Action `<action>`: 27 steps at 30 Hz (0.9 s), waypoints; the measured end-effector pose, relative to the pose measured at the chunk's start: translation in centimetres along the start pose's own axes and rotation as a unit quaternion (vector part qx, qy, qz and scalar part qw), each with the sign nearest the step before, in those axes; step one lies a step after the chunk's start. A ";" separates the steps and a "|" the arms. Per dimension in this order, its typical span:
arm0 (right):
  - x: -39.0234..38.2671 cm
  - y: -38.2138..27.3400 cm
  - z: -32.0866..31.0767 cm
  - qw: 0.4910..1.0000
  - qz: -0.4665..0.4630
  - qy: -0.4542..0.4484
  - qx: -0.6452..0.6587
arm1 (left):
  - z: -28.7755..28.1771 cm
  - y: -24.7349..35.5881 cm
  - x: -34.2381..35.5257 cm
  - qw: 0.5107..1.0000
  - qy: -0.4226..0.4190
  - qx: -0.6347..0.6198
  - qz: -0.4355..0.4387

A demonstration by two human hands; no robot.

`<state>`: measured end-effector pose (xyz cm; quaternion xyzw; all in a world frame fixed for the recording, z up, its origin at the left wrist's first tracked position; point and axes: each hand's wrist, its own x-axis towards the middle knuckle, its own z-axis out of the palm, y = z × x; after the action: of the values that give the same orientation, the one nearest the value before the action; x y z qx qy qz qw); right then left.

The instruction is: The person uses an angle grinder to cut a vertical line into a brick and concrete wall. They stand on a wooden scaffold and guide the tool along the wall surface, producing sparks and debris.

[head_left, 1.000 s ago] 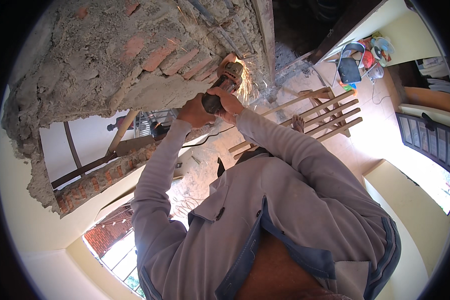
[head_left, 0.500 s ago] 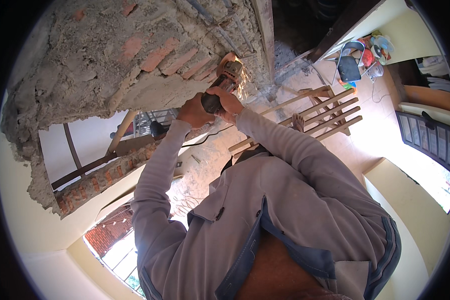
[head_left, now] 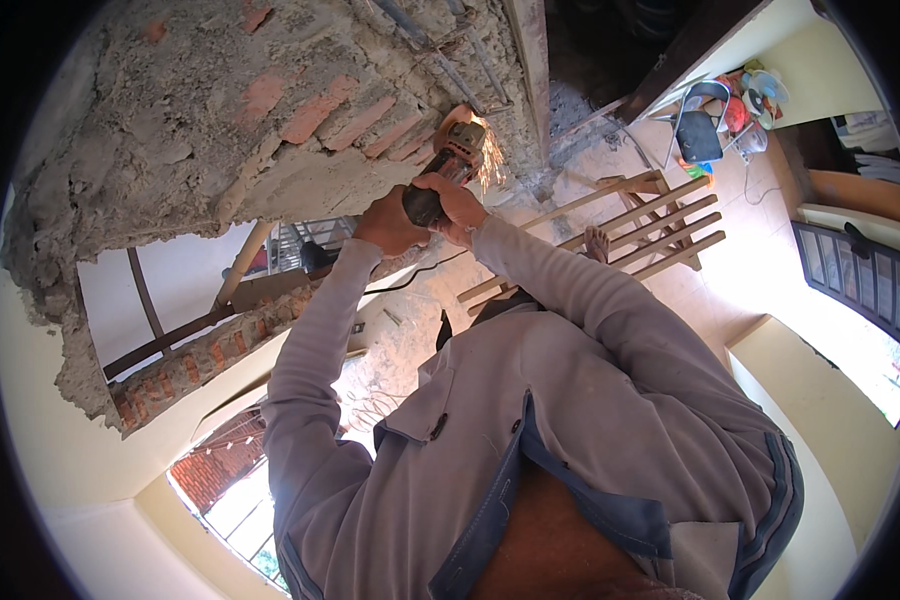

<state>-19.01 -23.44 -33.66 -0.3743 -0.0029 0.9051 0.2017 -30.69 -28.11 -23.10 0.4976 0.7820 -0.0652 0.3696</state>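
Both my arms reach out in grey sleeves to a broken brick-and-mortar wall [head_left: 220, 120]. My left hand [head_left: 385, 224] and my right hand [head_left: 462, 204] are both closed around the dark body of an angle grinder [head_left: 440, 180]. Its orange head [head_left: 462, 140] presses against the ragged wall edge, close to metal rods [head_left: 440, 50] that stick out of the mortar. Bright sparks [head_left: 492, 165] spray from the contact point to the right of the tool. A black cord [head_left: 410, 282] hangs down from the grinder.
A wooden ladder or scaffold frame [head_left: 650, 225] stands below, with a bare foot [head_left: 597, 243] on it. Rubble covers the floor [head_left: 390, 340]. A chair and coloured items [head_left: 715, 120] sit far right. A dark grille door [head_left: 860, 280] is at the right edge.
The grinder head has stayed at the same spot on the wall edge; sparks flicker around it. My hands and arms have barely shifted.
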 end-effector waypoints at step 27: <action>-0.3 0.0 0.2 1.000 -0.003 0.005 0.021 | 0.6 -0.4 0.4 1.000 0.015 0.005 0.014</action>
<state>-18.92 -23.50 -33.30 -0.3743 0.0161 0.9024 0.2127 -30.84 -28.29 -23.89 0.5115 0.7801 -0.0561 0.3559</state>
